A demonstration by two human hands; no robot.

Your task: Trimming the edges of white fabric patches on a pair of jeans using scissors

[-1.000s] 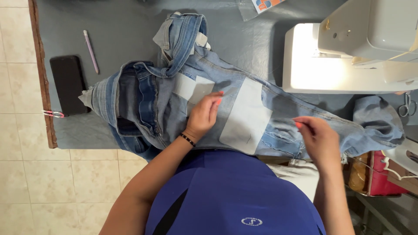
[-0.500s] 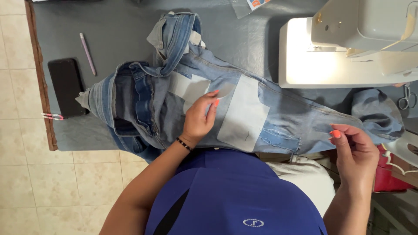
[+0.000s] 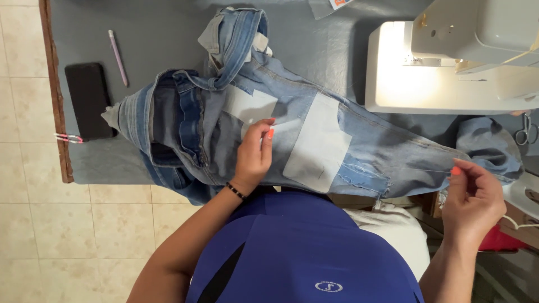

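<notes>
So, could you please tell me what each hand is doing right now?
Left hand: pressing on the jeans.
Right hand: fingers pinched; what it holds cannot be told.

Your jeans (image 3: 314,134) lie inside out across the grey table, waistband bunched toward nine o'clock and one leg stretched out toward three o'clock. They are pale blue denim, creased, with a frayed patch low on the leg. A large white rectangular patch (image 3: 317,143) sits flat at mid-leg; a smaller white patch (image 3: 247,105) lies at ten o'clock of it, nearer the waistband.
</notes>
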